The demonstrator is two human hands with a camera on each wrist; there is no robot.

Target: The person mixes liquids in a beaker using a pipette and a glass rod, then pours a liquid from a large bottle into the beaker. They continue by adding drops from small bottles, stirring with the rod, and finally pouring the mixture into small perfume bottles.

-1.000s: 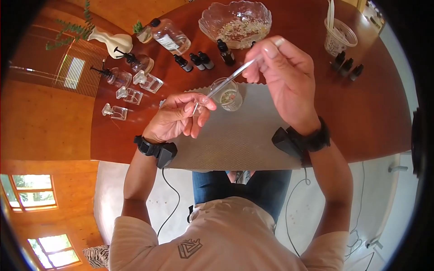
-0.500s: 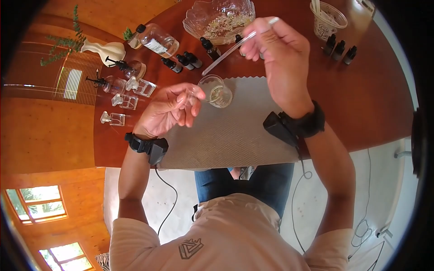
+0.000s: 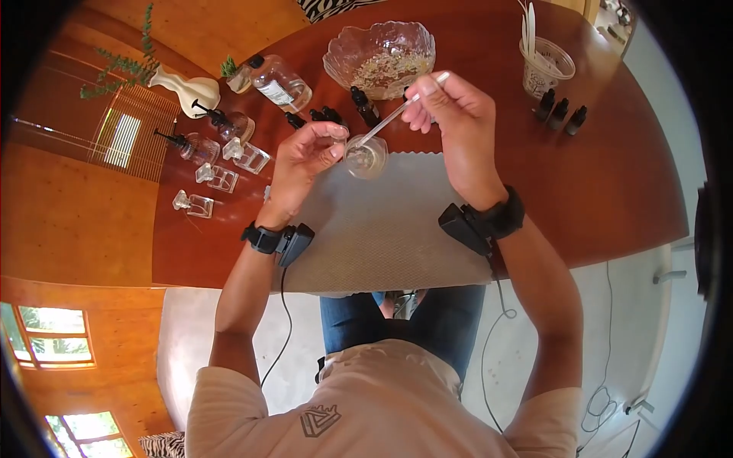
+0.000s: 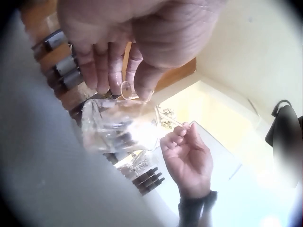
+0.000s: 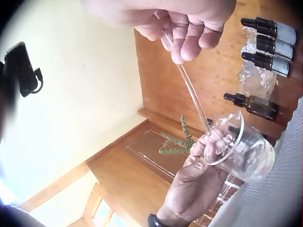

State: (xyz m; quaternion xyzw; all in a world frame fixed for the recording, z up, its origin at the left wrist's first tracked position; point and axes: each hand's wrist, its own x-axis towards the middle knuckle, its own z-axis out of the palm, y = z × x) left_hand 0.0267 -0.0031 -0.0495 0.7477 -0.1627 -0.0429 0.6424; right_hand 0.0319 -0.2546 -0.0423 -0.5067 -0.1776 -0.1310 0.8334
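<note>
Brown table [image 3: 611,183], rod [image 3: 399,111] lowered to beaker [image 3: 366,162]

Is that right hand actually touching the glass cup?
Apart: the right wrist view shows the right hand gripping the stick, with a plain gap between its fingers and the cup.

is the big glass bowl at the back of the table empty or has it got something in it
Not empty: small pale pieces lie spread inside the glass bowl, showing through its open top.
</note>
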